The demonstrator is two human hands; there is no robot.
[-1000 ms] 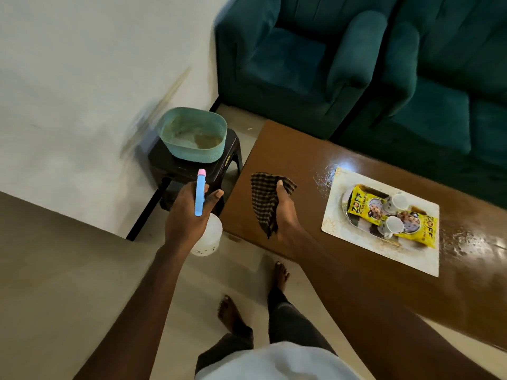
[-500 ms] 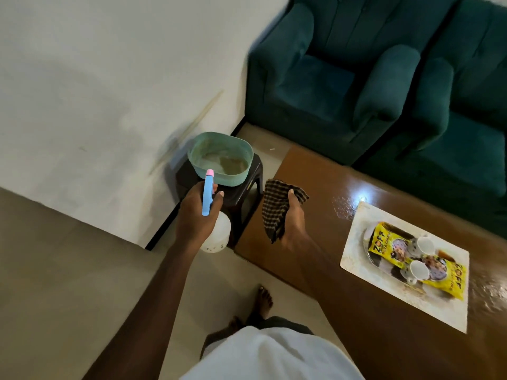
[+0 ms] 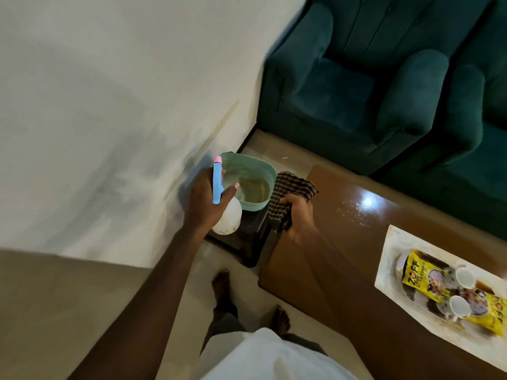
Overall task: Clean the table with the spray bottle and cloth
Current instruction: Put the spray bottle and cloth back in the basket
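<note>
At the bottom centre of the frame your bare feet (image 3: 222, 290) stand on the smooth pale floor (image 3: 68, 311), just beside the short end of the table (image 3: 337, 259). Your left hand (image 3: 204, 200) is wrapped round the spray bottle (image 3: 227, 221), a rounded white plastic body with a slim blue trigger head tipped in pink, held in the air at centre frame in front of the basin (image 3: 256, 209). Your right hand (image 3: 299, 218) grips the cloth (image 3: 291, 191), a soft dark checked weave that is bunched in the fist and hangs limp over the table's left end. The tabletop is glossy brown wood with rounded corners, and fine droplets glisten near the bright reflection, so it looks sprayed and ready for wiping. To do that well, I would spread the cloth flat under your palm rather than leave it bunched, and draw long overlapping strokes from that wet patch. At lower right a pale placemat (image 3: 391, 250) carries a yellow Zoff packet (image 3: 414, 272) and two white cups (image 3: 464, 277); lift it before wiping beneath. Past your hands, the ribbed teal plastic basin holds murky water on a dark stool (image 3: 248, 242), good for rinsing. Plush teal armchairs (image 3: 354, 89) fill the upper right, a matt white wall (image 3: 109, 86) the upper left.
</note>
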